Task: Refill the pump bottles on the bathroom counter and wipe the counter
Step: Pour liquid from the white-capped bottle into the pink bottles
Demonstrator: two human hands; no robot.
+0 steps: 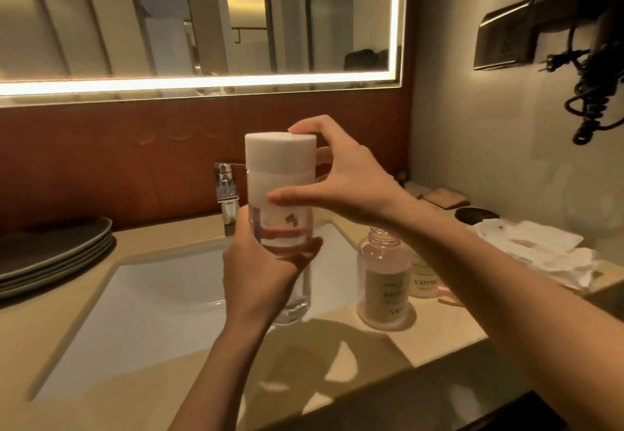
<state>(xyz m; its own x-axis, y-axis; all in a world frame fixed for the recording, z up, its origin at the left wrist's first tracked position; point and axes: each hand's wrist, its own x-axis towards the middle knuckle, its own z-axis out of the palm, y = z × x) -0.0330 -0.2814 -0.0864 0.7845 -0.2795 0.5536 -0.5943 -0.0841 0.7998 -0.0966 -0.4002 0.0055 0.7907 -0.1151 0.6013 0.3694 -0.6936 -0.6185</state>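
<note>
Pump bottle point(383, 282): it stands upright on the counter point(422, 339), just right of the sink point(152, 302). Its pump is off and its neck is open to the ceiling. A second labelled bottle point(423, 280) stands close behind it.
Refill bottle point(280, 214): you hold this clear bottle upright over the sink's right rim, its long axis vertical. Little liquid shows inside. I cannot tell whether its base touches the rim.
White cap point(280, 155): it sits on top of the refill bottle, apparently not yet off.
Key relation: the open neck lies to the right of and below the bottle you hold, near your right forearm. The coming pour will likely be a short carry rightward and a tilt over that neck.
Left hand point(263, 268): it reaches up from below, fingers and thumb wrapped round the clear body. This hand will probably do the tipping.
Right hand point(341, 177): it comes in from the right with the wrist level. The thumb lies across the front below the cap, a fingertip rests on the top edge, and the other fingers curl round the far side.
Step, as I judge it: uncapping, with refilling barely begun.
Wiping: crumpled white cloths point(540, 245) lie at the far right of the counter, well apart from both hands.
</note>
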